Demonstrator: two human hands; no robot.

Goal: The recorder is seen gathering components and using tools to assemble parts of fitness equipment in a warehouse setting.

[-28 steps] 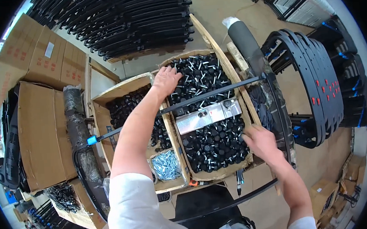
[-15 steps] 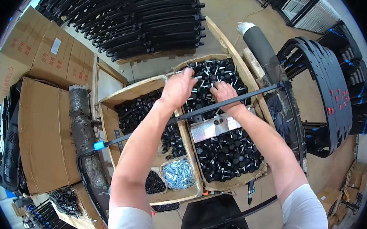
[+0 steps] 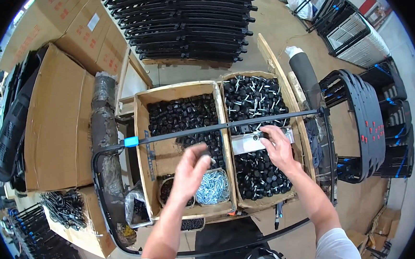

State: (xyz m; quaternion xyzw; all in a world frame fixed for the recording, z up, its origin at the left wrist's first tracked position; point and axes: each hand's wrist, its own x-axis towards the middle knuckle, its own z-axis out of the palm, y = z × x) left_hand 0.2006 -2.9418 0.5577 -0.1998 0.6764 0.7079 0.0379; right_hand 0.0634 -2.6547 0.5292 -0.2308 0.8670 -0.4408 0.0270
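Note:
A black tubular frame [image 3: 183, 133] with a blue sleeve [image 3: 131, 142] on its far bar lies across the wooden parts box. My left hand [image 3: 187, 175], a little blurred, is closed over the left compartments on a dark knob [image 3: 203, 154]; a pale metal end shows beside the fingers. My right hand [image 3: 280, 152] is just on my side of the far bar, above a silvery metal plate [image 3: 247, 144]. Its thumb and fingertips pinch a small dark piece [image 3: 264, 134] whose kind is unclear. Black knobs with silver studs [image 3: 253, 95] fill the right compartments.
Black caps [image 3: 182, 114] and a tray of silvery screws [image 3: 212, 188] occupy the left compartments. A wrapped roll [image 3: 103, 100] flanks the box on the left, a grey roll [image 3: 304, 72] on the right. Stacked black frames [image 3: 186, 25] stand beyond; cartons [image 3: 58, 125] stand left.
Both hands have come back toward me from the far right compartment of studded knobs. My left hand has moved over the screw tray, my right to the bar. The view has shifted.

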